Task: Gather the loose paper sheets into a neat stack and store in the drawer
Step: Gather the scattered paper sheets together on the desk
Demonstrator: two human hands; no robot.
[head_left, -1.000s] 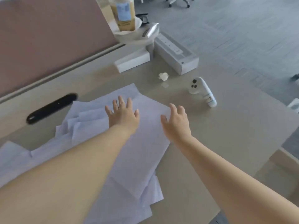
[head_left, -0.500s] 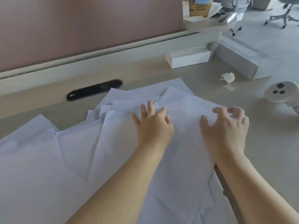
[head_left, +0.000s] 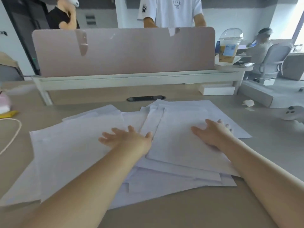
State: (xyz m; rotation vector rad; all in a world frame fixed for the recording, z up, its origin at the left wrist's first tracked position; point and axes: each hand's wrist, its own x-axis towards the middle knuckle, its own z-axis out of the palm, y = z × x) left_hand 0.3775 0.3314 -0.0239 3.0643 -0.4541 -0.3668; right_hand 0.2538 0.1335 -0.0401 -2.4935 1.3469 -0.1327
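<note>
Two hands [head_left: 130, 139] flat, many loose sheets [head_left: 74, 145]

Both forearms run off the lower frame edge, and the white controller [head_left: 294, 114] is cut off at right.

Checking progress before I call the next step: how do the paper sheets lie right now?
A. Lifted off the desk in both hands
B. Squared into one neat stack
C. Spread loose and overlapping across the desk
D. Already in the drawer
C. The paper sheets fan out at different angles over the desk, with the left hand and right hand open and flat on top of them.
</note>
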